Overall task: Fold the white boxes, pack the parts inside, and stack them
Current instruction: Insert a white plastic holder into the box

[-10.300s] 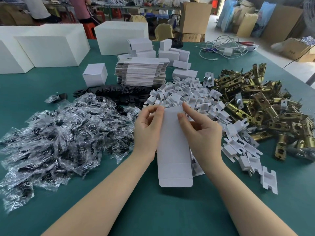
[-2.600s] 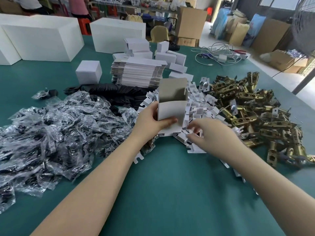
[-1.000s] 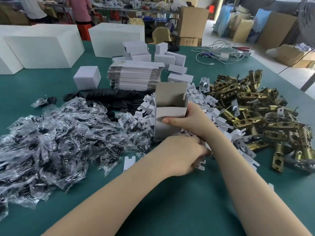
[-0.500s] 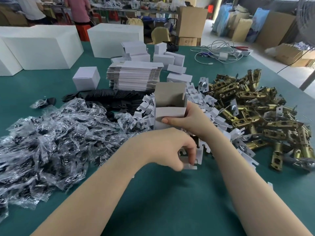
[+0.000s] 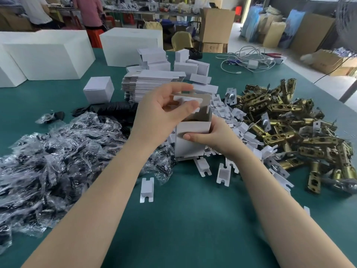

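While the right hand (image 5: 214, 137) grips the upright white box (image 5: 190, 141) at the heap of notched card inserts (image 5: 226, 113) on the green table (image 5: 193, 219), the left hand (image 5: 162, 115) pinches one flat insert (image 5: 186, 100) over its open, grey-lined mouth.

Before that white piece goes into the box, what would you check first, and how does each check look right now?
1. Box standing upright: ok.
2. Top of box open: ok.
3. Right hand steadying the box: ok, fingers wrapped round its front.
4. Left hand has a firm grip on the white insert: ok, pinched above the opening.
5. Insert turned the right way: cannot tell.
6. Bottom flaps closed: cannot tell, hidden.
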Tool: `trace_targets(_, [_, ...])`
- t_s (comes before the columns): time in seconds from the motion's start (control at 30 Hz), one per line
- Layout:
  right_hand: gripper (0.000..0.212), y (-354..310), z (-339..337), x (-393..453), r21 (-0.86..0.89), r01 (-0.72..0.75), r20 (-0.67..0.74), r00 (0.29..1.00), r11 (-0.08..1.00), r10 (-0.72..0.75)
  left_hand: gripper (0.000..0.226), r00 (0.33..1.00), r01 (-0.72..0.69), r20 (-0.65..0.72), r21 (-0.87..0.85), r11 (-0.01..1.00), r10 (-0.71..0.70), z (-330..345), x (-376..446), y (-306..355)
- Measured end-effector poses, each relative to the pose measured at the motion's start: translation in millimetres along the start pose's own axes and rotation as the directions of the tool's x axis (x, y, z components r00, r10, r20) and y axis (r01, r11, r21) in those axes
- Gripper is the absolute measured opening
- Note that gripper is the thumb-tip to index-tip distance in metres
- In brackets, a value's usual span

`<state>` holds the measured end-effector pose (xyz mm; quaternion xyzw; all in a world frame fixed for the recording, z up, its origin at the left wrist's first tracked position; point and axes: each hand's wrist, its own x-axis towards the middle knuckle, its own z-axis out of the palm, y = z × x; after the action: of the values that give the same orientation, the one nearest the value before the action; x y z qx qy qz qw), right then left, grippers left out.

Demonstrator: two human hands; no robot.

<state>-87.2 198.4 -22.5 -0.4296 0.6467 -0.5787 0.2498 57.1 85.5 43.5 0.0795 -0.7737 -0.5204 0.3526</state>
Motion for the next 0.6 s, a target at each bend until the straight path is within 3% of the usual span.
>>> trace_targets(0.13, [0.036, -0.5, 1.3, 0.4, 0.003, 0.000, -0.011, 1.000, 1.000, 0.000, 0.010, 0.999, -0.023, -0.034, 0.257, 0.966, 0.033, 5.1, 2.6, 3.7])
trace_targets(0.27, [0.037, -1.8, 1.7, 0.2, -0.027, -0.004, -0.022, 1.000, 1.000, 0.003, 0.040, 0.979, -0.062, 0.194, 0.570, 0.819, -0.061, 9.8, 13.6, 19.2])
trace_targets(0.37, [0.039, -0.7, 2.0, 0.4, -0.046, -0.009, -0.031, 0.999, 0.999, 0.007, 0.034, 0.931, -0.213, 0.352, 0.739, 0.639, -0.095, 14.1, 27.1, 29.2])
trace_targets(0.47, [0.036, 0.1, -0.7, 0.5, -0.069, -0.027, -0.034, 0.999, 0.997, 0.024, 0.029, 0.886, -0.313, 0.441, 0.800, 0.512, -0.146, 17.1, 38.5, 32.0])
trace_targets(0.6, [0.036, 1.9, -2.1, 0.7, -0.079, -0.054, -0.044, 0.998, 0.995, 0.051, 0.032, 0.849, -0.374, 0.502, 0.792, 0.483, -0.166, 20.9, 48.1, 33.1])
